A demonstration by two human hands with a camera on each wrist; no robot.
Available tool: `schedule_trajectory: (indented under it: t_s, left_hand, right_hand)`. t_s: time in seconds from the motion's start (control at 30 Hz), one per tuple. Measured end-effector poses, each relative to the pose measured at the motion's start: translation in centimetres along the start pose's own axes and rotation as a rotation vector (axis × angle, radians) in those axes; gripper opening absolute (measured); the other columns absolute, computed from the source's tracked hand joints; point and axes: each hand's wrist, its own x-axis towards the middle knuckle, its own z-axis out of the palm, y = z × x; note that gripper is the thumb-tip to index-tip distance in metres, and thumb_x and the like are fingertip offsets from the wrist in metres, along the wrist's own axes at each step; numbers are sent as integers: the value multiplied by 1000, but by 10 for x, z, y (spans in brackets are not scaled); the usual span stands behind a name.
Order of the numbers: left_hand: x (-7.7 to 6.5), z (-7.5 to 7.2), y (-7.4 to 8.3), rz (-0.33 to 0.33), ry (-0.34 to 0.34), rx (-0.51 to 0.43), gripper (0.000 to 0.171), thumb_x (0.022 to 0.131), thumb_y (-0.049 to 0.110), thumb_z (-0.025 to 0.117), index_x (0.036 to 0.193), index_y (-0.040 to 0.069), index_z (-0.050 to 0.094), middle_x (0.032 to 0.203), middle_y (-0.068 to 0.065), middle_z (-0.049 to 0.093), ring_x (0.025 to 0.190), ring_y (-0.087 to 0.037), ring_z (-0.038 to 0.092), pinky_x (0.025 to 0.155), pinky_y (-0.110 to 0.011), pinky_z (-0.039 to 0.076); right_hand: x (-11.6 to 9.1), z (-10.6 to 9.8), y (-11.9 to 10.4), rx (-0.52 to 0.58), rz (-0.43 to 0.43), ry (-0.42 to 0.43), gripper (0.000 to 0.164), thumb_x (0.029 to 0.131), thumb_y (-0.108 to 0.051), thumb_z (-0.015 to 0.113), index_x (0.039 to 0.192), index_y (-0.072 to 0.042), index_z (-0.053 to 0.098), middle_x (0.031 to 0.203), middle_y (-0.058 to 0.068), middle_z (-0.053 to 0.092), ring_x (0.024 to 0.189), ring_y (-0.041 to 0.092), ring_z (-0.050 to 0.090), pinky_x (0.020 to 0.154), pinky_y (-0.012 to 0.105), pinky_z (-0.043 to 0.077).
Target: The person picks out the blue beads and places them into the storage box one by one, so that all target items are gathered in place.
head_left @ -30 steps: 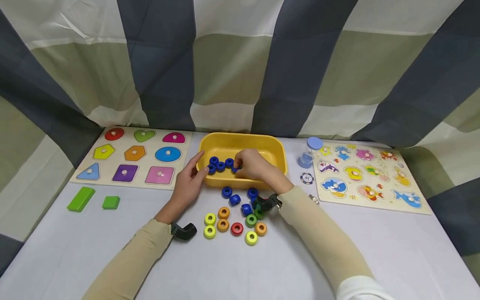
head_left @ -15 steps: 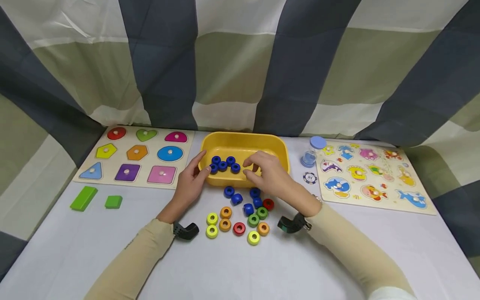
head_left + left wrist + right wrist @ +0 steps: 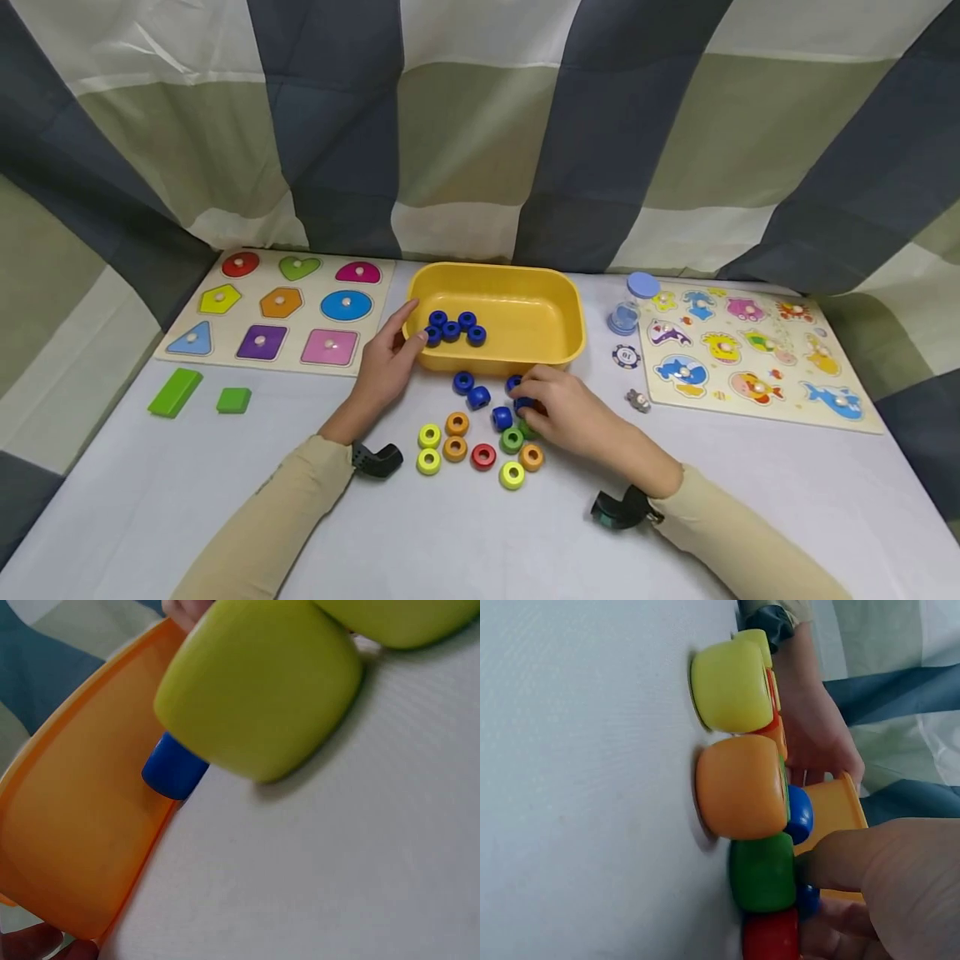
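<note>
My left hand (image 3: 385, 364) holds the left front corner of a yellow tray (image 3: 517, 364), its thumb at the rim and fingers along the left wall. Several blue beads (image 3: 451, 331) lie together at the left inside the tray. In front of it, my right hand (image 3: 573, 414) pinches a blue bead (image 3: 523, 403) between thumb and fingers, low over the table. The right wrist view shows this blue bead (image 3: 808, 900) partly hidden behind a green bead (image 3: 763, 874). Other blue beads (image 3: 478, 397) lie between the tray and the coloured ones.
Orange (image 3: 454, 448), yellow (image 3: 429, 461), red (image 3: 483, 456) and green beads (image 3: 512, 440) lie nearest the person. A shape puzzle board (image 3: 225, 337) and green blocks (image 3: 176, 392) are left. An hourglass (image 3: 624, 317), a chip (image 3: 626, 357), a small grey figure (image 3: 638, 401) and an animal puzzle (image 3: 705, 396) are right.
My right hand let go of a blue bead inside the tray, drew back toward me over the rim, and took hold of another blue bead on the table. My left hand stayed at the tray.
</note>
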Motion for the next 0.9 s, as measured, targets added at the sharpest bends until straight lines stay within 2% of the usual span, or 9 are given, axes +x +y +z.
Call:
schedule_trajectory:
  t_s: [0.23,0.4,0.5,0.63,0.73,0.83,0.9]
  left_hand:
    - [2,2,1,5,-9,-6,51,99,30,51,149,29,39,147,-1,47,107,-22,48,93,-35,45]
    - [2,0,1,5,-2,1,50,99,30,51,148,29,40,147,-1,47,108,-22,47,95,-36,45]
    - [1,-2,2,5,-1,0,50,99,30,51,148,29,40,148,-1,46,110,-22,47,98,-37,45]
    - [0,-1,2,-6,-12,-3,50,99,31,50,149,30,39,150,0,44,111,-22,47,101,-37,45]
    - [0,0,1,-9,-12,-2,50,100,31,50,149,30,39,144,-2,49,107,-21,48,95,-35,46]
    - [1,1,0,-7,-8,4,50,100,31,50,148,31,39,135,-4,53,102,-21,48,87,-32,44]
    - [1,1,-1,-1,-8,5,50,100,31,50,149,31,39,133,-5,54,100,-21,48,84,-32,43]
  right_hand:
    - [0,-8,-2,-1,1,-76,25,80,-1,68,103,-8,74,94,3,62,80,9,53,70,22,50]
    - [10,-12,-12,-86,32,-171,18,83,-4,70,100,-8,73,88,3,59,74,10,49,65,22,44]
    - [17,-15,-18,-137,4,-206,11,85,-8,72,95,-10,72,85,1,58,71,10,48,64,21,43]
    - [27,-30,-24,-56,-43,-176,12,85,-11,73,97,-11,71,90,1,62,76,10,54,70,21,51]
    - [42,-45,-22,42,-47,-94,14,84,-11,75,97,-9,72,93,3,67,81,14,59,74,25,54]
    - [65,-49,-7,51,10,-22,12,84,-11,75,95,-8,72,92,4,70,78,16,59,72,27,53]
    - [79,-45,8,49,74,-15,9,84,-10,74,93,-7,72,90,5,71,75,17,59,70,28,52]
